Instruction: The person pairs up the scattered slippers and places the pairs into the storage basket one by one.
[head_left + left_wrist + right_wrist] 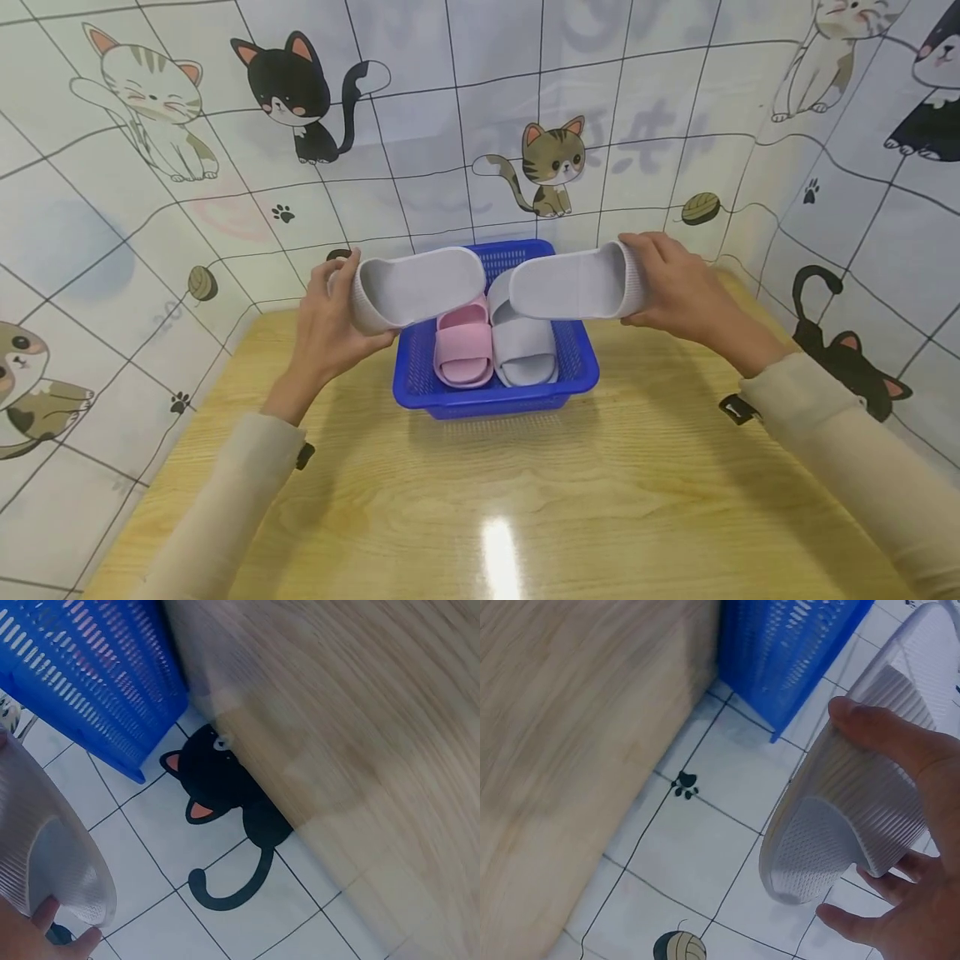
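Observation:
My left hand (318, 325) grips a white slide slipper (431, 286) by its strap end, the heel pointing inward. Mirroring it, my right hand (678, 287) grips a second white slipper (566, 286), thumb (877, 727) over the ribbed strap in the right wrist view. Both slippers are raised over the far part of a blue plastic basket (495, 407), their heels close together. Inside the basket lie a pink slipper (463, 346) on the left and a light grey one (525, 350) on the right. The held slippers partly cover the basket's back and sides.
The basket stands on a wood-grain table (465, 492) near its back edge. Behind and to both sides hangs a white gridded cloth (420, 133) printed with cats, paw prints and yarn balls. A light glare shows on the table's front.

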`<state>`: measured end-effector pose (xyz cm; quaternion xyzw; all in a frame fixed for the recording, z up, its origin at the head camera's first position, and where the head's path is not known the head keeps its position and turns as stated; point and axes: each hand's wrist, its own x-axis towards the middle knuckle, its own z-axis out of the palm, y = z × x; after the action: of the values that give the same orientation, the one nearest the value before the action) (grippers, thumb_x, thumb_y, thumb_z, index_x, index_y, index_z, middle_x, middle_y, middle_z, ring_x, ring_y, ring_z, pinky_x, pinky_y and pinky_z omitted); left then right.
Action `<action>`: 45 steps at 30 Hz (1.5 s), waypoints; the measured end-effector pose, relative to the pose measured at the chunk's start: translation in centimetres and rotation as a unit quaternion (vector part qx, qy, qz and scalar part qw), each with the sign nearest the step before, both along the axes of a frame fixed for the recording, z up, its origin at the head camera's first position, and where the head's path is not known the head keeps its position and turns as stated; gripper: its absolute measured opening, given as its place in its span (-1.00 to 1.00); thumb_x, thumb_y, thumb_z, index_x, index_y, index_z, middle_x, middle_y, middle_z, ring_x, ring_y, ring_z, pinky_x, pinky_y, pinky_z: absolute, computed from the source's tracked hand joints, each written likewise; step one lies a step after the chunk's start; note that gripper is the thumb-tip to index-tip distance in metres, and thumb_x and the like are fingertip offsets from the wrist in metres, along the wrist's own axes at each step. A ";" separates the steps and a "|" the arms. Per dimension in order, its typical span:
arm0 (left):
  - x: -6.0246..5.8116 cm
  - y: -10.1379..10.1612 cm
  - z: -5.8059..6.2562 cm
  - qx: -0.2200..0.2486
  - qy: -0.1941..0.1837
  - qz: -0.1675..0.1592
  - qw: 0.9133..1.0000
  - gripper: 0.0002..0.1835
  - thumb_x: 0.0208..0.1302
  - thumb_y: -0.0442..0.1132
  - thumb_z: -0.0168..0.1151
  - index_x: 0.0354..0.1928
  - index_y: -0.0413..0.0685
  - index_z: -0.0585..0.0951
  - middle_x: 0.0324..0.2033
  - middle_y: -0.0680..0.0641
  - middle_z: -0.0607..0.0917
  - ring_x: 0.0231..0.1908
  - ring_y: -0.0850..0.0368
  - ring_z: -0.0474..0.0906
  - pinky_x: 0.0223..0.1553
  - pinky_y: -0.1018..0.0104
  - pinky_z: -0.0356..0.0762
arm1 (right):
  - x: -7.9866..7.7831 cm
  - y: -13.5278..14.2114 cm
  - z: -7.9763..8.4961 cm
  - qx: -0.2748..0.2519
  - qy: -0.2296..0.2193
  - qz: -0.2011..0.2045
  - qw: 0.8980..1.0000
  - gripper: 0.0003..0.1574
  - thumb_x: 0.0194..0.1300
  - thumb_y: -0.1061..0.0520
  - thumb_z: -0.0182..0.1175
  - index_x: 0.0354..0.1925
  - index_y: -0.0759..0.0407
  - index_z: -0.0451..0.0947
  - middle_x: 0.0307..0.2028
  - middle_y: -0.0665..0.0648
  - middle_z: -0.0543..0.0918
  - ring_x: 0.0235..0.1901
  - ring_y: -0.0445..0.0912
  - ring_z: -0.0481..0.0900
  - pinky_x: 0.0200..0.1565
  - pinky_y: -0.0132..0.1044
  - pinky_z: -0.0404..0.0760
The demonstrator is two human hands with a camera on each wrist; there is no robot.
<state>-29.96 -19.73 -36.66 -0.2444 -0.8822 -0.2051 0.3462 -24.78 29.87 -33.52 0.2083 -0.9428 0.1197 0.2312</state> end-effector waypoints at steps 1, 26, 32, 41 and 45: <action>0.1 0.1 -0.1 0.002 0.002 0.002 1.000 0.34 -0.36 0.19 0.67 0.59 0.15 0.20 0.33 -0.34 0.37 0.20 -0.35 0.48 0.03 -0.32 0.59 | 0.1 -0.2 0.0 -0.003 0.003 -0.003 1.000 0.49 -0.36 0.11 0.77 0.49 0.17 0.19 0.26 0.40 0.46 0.12 0.31 0.50 0.01 0.35 0.57; 2.6 1.5 0.0 0.062 0.001 -0.017 0.998 0.17 -0.30 0.08 0.73 0.50 0.28 0.37 0.40 -0.18 0.40 0.35 -0.25 0.39 0.20 -0.37 0.40 | 2.4 -2.7 0.1 -0.048 0.016 -0.013 0.999 0.53 -0.36 0.14 0.77 0.56 0.09 0.21 0.28 0.44 0.42 0.20 0.34 0.43 0.12 0.37 0.52; 3.0 1.8 0.8 0.030 0.008 -0.010 0.999 0.18 -0.31 0.06 0.74 0.50 0.26 0.36 0.42 -0.22 0.39 0.40 -0.28 0.33 0.28 -0.39 0.24 | 2.3 -2.6 -0.1 -0.054 0.037 -0.008 0.998 0.51 -0.41 0.16 0.78 0.52 0.06 0.26 0.26 0.45 0.44 0.21 0.33 0.42 0.14 0.37 0.49; 3.8 1.6 1.2 -0.011 0.009 0.003 1.000 0.18 -0.30 0.04 0.74 0.51 0.26 0.37 0.44 -0.21 0.39 0.42 -0.22 0.30 0.38 -0.39 0.12 | 2.6 -2.8 0.1 -0.043 0.037 -0.002 0.998 0.50 -0.42 0.16 0.77 0.51 0.05 0.28 0.25 0.44 0.44 0.18 0.33 0.43 0.12 0.37 0.49; 3.9 1.4 1.4 -0.023 0.014 0.004 1.000 0.21 -0.31 0.03 0.75 0.53 0.27 0.34 0.45 -0.18 0.38 0.43 -0.21 0.29 0.38 -0.44 0.11 | 2.8 -3.0 0.1 -0.041 0.034 -0.005 0.999 0.49 -0.41 0.17 0.76 0.52 0.04 0.28 0.25 0.45 0.44 0.18 0.33 0.43 0.10 0.38 0.49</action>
<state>-26.02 -18.28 -35.27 -0.2517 -0.8828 -0.1801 0.3534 -21.95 26.89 -33.43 0.1983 -0.9297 0.1498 0.2719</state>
